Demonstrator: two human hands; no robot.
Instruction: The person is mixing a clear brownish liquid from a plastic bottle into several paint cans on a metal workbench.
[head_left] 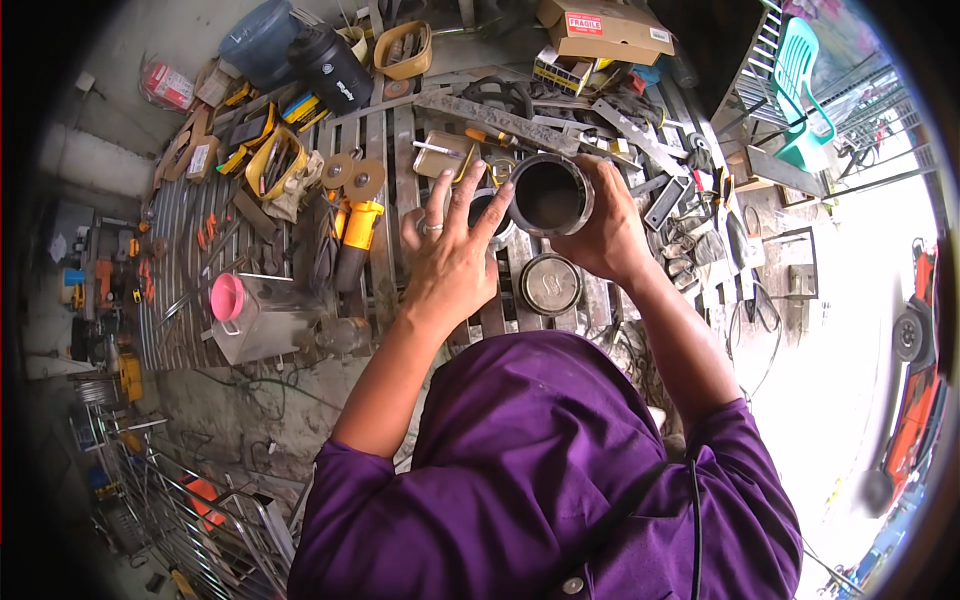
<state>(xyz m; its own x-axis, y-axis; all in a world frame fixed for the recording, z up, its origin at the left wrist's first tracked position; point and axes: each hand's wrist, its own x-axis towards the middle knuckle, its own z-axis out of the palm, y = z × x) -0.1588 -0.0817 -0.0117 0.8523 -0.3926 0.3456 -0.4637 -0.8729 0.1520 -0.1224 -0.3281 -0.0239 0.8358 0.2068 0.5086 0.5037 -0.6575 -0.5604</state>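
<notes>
My right hand (617, 228) is wrapped around the right side of a dark, round, open-topped canister (553, 228). Its mouth faces up, and the inside looks dark. To its left, my left hand (450, 258) has its fingers spread, with a ring on one of them. Partly behind those fingers is a smaller round container (505, 238) that touches or nearly touches the canister; whether the fingertips rest on it I cannot tell. A round metal lid (550, 284) lies on the slatted bench just below the canister.
The slatted metal bench (376, 140) holds a shallow tray (440, 158), a yellow angle grinder (360, 225), cutting discs (364, 180), metal bars (500, 120) and scattered scrap. A pink funnel (228, 297) stands at left. A cardboard box (605, 35) and black bottle (330, 68) stand behind.
</notes>
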